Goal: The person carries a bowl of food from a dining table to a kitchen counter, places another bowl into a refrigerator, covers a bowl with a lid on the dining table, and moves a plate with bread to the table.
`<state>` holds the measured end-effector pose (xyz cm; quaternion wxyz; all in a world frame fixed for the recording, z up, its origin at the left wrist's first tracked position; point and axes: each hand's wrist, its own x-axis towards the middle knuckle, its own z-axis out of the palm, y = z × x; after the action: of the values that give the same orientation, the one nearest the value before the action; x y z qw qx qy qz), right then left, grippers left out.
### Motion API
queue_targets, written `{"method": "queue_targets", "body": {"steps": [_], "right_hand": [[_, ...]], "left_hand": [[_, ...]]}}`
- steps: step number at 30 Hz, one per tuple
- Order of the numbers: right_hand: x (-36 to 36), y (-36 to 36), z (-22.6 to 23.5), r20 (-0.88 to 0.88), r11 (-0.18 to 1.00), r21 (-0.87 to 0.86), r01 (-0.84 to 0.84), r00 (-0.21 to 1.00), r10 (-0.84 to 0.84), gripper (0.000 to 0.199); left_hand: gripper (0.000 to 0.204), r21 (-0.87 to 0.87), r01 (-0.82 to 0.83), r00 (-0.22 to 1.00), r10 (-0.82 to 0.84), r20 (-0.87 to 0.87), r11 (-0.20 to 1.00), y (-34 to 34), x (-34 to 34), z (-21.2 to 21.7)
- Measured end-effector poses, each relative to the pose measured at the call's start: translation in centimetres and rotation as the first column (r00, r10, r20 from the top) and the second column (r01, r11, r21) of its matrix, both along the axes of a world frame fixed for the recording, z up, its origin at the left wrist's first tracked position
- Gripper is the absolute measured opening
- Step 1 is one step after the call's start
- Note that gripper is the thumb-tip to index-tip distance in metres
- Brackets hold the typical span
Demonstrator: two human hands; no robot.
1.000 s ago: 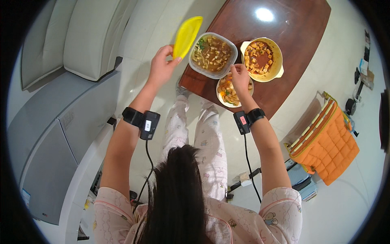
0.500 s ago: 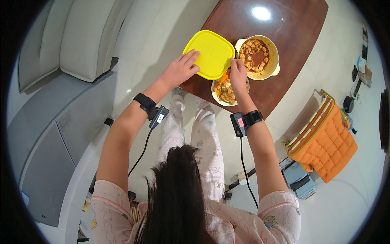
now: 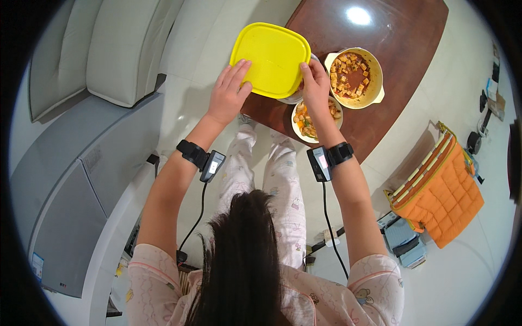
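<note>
Between my hands is a yellow square lid (image 3: 272,57) with rounded corners, its flat face up. My left hand (image 3: 231,93) grips its near left edge, with fingers lying over the top. At the right edge my right hand (image 3: 316,84) pinches it, thumb on top and the other fingers mostly hidden. A pale, see-through rim (image 3: 294,99) shows beneath the lid; what it belongs to is mostly covered. Under my right wrist sits a white bowl (image 3: 296,130) of stir-fried food (image 3: 305,124), partly hidden by my forearm.
Right of the lid, a cream two-handled pot (image 3: 375,65) holds tofu cubes in red sauce (image 3: 348,76). Both dishes stand on a dark wooden table (image 3: 402,32). A folding chair with an orange quilted cover (image 3: 440,190) is at right, a grey sofa (image 3: 122,51) at left. Cables (image 3: 326,217) trail from both wrist devices.
The yellow lid has moved away and slightly left, and looks larger. More of the pale rim beneath it shows. Both hands have moved with the lid.
</note>
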<state>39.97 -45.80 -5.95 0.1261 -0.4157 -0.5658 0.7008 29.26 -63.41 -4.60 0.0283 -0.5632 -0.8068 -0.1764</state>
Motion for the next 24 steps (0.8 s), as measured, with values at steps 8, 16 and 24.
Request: {"method": "queue_targets", "body": {"steps": [8,16,24], "right_hand": [[-0.9,0.1,-1.3,0.316,0.963,0.214,-0.162,0.945,0.089,0.023],[2.6,0.7,-1.6,0.428,0.917,0.354,-0.183,0.904,0.015,0.021],[3.7,1.8,-3.4,0.636,0.825,0.423,-0.375,0.772,0.025,0.026]], "left_hand": [[0.004,-0.019,-0.074,0.994,0.075,0.078,0.997,-0.5,0.1,-0.8],[0.007,-0.046,0.089,0.981,-0.080,0.177,0.995,1.8,1.8,-1.9],[0.016,-0.123,0.129,0.950,-0.087,0.298,0.984,3.6,1.6,-2.0]]}}
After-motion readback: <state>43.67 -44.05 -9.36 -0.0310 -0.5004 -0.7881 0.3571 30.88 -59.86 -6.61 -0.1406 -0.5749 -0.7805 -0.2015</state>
